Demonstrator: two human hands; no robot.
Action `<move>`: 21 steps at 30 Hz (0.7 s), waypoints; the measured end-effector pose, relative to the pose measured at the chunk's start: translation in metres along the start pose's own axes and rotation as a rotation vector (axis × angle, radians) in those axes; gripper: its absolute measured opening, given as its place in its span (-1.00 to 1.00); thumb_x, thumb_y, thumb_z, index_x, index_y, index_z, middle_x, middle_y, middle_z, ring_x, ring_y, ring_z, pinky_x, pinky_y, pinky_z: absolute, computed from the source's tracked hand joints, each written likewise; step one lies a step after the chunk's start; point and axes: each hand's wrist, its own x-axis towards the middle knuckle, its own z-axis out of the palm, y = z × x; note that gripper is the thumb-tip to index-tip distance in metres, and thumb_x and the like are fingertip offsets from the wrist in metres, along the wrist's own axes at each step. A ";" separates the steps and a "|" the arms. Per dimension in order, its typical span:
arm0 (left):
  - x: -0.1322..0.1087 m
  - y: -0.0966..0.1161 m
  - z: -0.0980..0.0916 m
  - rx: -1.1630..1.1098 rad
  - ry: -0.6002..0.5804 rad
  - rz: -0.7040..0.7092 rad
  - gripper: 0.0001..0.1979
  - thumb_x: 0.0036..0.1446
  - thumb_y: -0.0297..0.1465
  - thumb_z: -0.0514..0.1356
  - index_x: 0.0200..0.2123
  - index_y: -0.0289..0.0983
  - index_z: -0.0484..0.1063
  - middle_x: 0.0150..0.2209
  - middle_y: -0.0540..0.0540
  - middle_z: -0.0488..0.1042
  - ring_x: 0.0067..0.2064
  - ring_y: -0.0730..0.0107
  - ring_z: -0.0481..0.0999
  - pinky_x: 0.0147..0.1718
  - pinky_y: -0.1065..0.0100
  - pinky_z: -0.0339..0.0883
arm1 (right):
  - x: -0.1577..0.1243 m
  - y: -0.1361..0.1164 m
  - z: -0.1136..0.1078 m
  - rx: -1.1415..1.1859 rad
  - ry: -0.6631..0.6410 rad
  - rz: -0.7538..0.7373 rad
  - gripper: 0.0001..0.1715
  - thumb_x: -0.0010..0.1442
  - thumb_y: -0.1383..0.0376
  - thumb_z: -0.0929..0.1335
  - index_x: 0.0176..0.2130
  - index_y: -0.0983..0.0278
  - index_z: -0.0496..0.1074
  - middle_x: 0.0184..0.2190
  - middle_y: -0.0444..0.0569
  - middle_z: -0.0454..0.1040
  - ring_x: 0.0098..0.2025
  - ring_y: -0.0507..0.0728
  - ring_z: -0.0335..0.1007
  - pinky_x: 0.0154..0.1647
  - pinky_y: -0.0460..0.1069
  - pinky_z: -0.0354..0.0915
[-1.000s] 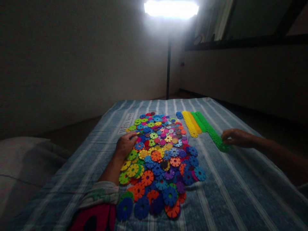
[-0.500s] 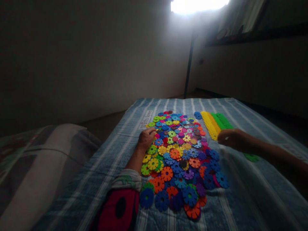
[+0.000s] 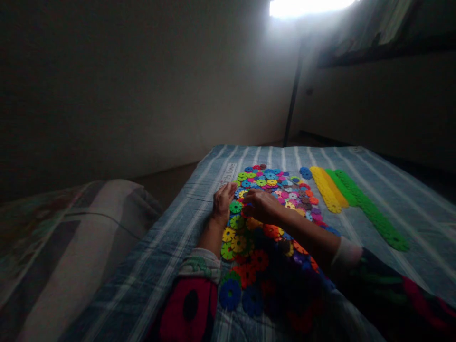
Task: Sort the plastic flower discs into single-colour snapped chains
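Many colourful notched discs (image 3: pixel 238 243) lie in a wide pile on a blue striped cloth (image 3: pixel 171 223). My left hand (image 3: pixel 223 202) is at the pile's left edge, its fingers close together; what they may hold is hidden. Over the upper left of the pile is my right hand (image 3: pixel 261 204), its fingers bent down towards the discs beside my left hand, the fingertips too dark to read. To the right, overlapping discs form yellow rows (image 3: pixel 324 187) and green rows (image 3: pixel 374 211), with a few blue discs (image 3: pixel 305 173) at their far left.
A grey and white striped cover (image 3: pixel 85 237) lies over something at the left. Behind the cloth's far edge stands a dark pole (image 3: pixel 292 102) under a bright lamp (image 3: pixel 309 6). Printed lettering (image 3: pixel 230 170) shows on the cloth near the pile.
My right hand has moved left from the yellow and green rows to the pile, next to my left hand. The long green row now shows uncovered. The view has shifted slightly.
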 end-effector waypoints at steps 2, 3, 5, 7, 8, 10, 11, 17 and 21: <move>0.000 0.001 0.001 -0.005 0.002 -0.013 -0.70 0.16 -0.19 0.09 -0.30 -0.30 0.47 -0.15 -0.25 0.57 0.01 0.23 0.51 0.06 0.20 0.31 | 0.013 -0.007 0.007 -0.058 -0.012 0.033 -0.69 0.26 0.17 0.25 -0.19 0.26 0.51 -0.12 0.06 0.44 -0.07 0.15 0.33 -0.15 -0.04 0.24; 0.000 0.001 0.001 -0.007 0.002 -0.017 -0.68 0.16 -0.18 0.09 -0.30 -0.31 0.47 -0.17 -0.25 0.57 0.00 0.23 0.51 0.06 0.20 0.32 | 0.019 -0.009 0.011 -0.081 -0.021 0.044 -0.67 0.26 0.15 0.25 -0.16 0.26 0.50 -0.10 0.07 0.43 -0.04 0.17 0.31 -0.12 -0.02 0.24; 0.000 0.001 0.002 -0.009 0.004 -0.021 -0.67 0.15 -0.16 0.10 -0.30 -0.32 0.46 -0.18 -0.25 0.57 -0.01 0.23 0.52 0.06 0.20 0.32 | 0.026 -0.009 0.018 -0.108 -0.040 0.051 -0.66 0.25 0.14 0.26 -0.12 0.26 0.48 -0.05 0.09 0.41 0.02 0.21 0.27 -0.08 0.01 0.25; 0.000 0.001 0.003 -0.009 0.005 -0.028 -0.65 0.14 -0.15 0.11 -0.30 -0.33 0.46 -0.18 -0.24 0.57 -0.01 0.23 0.52 0.07 0.20 0.31 | 0.030 -0.007 0.023 -0.089 -0.038 0.051 -0.68 0.22 0.16 0.29 -0.11 0.25 0.48 -0.03 0.09 0.41 0.04 0.21 0.25 -0.06 0.02 0.25; 0.000 0.001 0.003 -0.007 0.004 -0.032 -0.65 0.13 -0.14 0.12 -0.31 -0.33 0.46 -0.18 -0.24 0.57 -0.01 0.23 0.52 0.07 0.21 0.31 | 0.031 -0.005 0.025 -0.071 -0.030 0.053 -0.69 0.19 0.18 0.30 -0.11 0.24 0.47 -0.04 0.07 0.41 0.04 0.21 0.25 -0.06 0.02 0.25; 0.000 0.002 0.004 0.003 -0.006 -0.034 -0.64 0.12 -0.12 0.13 -0.33 -0.33 0.47 -0.18 -0.24 0.57 0.00 0.22 0.51 0.07 0.22 0.31 | 0.033 -0.004 0.027 -0.041 -0.008 0.060 -0.70 0.15 0.23 0.33 -0.11 0.23 0.48 -0.06 0.05 0.43 -0.01 0.18 0.29 -0.09 0.00 0.26; -0.001 0.002 0.004 0.009 -0.009 -0.034 -0.64 0.11 -0.11 0.13 -0.34 -0.32 0.47 -0.18 -0.24 0.57 0.00 0.22 0.51 0.06 0.22 0.31 | 0.034 -0.003 0.026 -0.013 0.004 0.071 -0.72 0.13 0.26 0.34 -0.13 0.25 0.49 -0.08 0.05 0.44 -0.05 0.16 0.31 -0.11 -0.02 0.26; 0.000 0.004 0.005 0.040 -0.010 -0.041 -0.65 0.06 -0.10 0.15 -0.35 -0.30 0.47 -0.17 -0.24 0.57 0.00 0.19 0.50 0.05 0.21 0.31 | 0.011 0.006 0.000 0.188 0.077 0.118 -0.82 0.12 0.37 0.31 -0.37 0.28 0.53 -0.29 -0.03 0.53 -0.29 0.04 0.38 -0.26 -0.10 0.24; 0.002 0.003 0.006 0.092 -0.032 0.005 -0.62 -0.01 -0.09 0.20 -0.31 -0.31 0.49 -0.21 -0.20 0.58 -0.01 0.18 0.50 0.03 0.21 0.31 | -0.043 0.039 -0.030 0.286 0.150 0.113 -0.87 0.08 0.40 0.34 -0.44 0.31 0.51 -0.36 -0.03 0.52 -0.32 0.04 0.38 -0.26 -0.07 0.25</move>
